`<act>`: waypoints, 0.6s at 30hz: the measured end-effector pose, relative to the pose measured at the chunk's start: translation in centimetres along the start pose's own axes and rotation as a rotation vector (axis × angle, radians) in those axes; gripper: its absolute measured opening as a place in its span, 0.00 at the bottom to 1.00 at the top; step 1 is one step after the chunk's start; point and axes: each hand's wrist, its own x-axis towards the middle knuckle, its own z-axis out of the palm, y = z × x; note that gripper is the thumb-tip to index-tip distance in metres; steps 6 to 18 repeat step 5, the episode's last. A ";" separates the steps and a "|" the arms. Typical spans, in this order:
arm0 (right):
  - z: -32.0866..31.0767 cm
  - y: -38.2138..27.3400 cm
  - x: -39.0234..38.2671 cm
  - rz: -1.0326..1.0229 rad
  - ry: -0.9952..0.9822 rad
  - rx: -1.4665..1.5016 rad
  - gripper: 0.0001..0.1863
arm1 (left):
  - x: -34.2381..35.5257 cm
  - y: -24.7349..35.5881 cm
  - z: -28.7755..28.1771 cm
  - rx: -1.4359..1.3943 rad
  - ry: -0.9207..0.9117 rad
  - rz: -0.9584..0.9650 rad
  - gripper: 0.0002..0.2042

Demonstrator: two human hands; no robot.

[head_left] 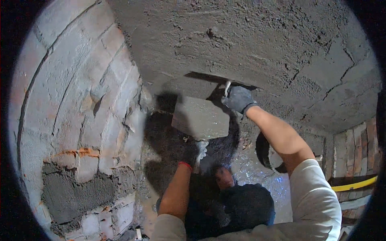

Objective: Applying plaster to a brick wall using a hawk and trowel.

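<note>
My right hand (240, 99), in a dark grey glove, is closed round the pale handle of a plastering trowel (205, 77). The trowel's long blade is seen almost edge-on, against the grey mortar-coated wall (241, 48). Lower and to the left, a plasterer's hawk (203, 117), a flat board with a wet grey face, is held up beside the wall. My left hand (196, 154) grips it from below; a red band shows at that wrist. Shadow hides part of the left fingers and the hawk's handle.
On the left rises a brick wall (86, 88) with a patch of fresh mortar (78, 193). A dark bucket (265, 152) stands by my right forearm, on wet, glinting ground (253, 170). A yellow strip (354, 184) crosses bare brickwork (356, 154) at the right.
</note>
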 end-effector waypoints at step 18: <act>-8.1 -3.5 1.6 -0.079 0.004 0.140 0.20 | 1.3 -0.1 -2.1 -0.099 0.173 -0.166 0.20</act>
